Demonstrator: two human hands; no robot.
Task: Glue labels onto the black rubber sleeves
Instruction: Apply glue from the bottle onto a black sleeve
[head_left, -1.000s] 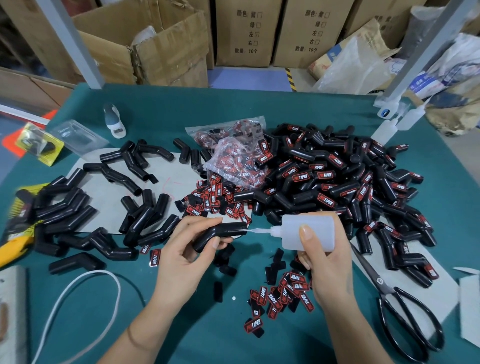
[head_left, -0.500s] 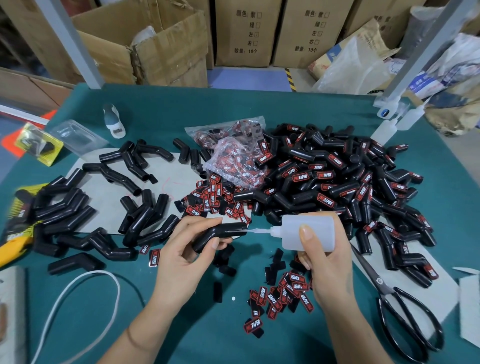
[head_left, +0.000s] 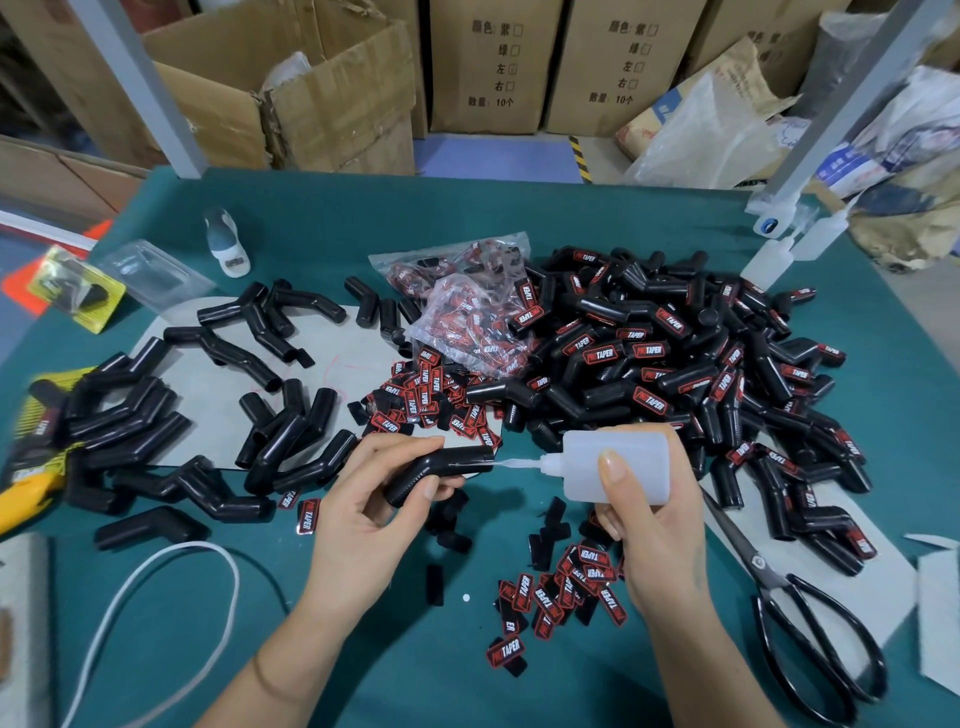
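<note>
- The left hand (head_left: 363, 512) held a bent black rubber sleeve (head_left: 439, 470) just above the teal-covered surface (head_left: 467, 218), its fingers (head_left: 431, 486) and thumb curled round the tube and pinching it near the elbow.
- The right hand (head_left: 652, 525) gripped a translucent white plastic glue bottle (head_left: 615, 465) lying on its side, fingers curled round the body, and the thin nozzle tip touched the sleeve's open end.
- A hard squeeze would likely have flooded the sleeve, and the excess could have run onto the left hand's fingers, which sat close to the nozzle.
- Too little glue, or a bead set off-centre, could have left a label lifting at a corner on the curved rubber.
- The loose red-and-black printed labels (head_left: 561, 592) lay scattered directly below both hands; a drip would probably have stuck several of them together or to the surface.
- The pinch was near the bend only, so nozzle pressure might have twisted the sleeve and smeared the line.
- The big pile of labelled black sleeves (head_left: 675, 364) lay just behind the bottle; a wet sleeve dropped there could have bonded to its neighbours.
- The black-handled scissors (head_left: 810, 613) lay near the right forearm, which could have knocked them.
</note>
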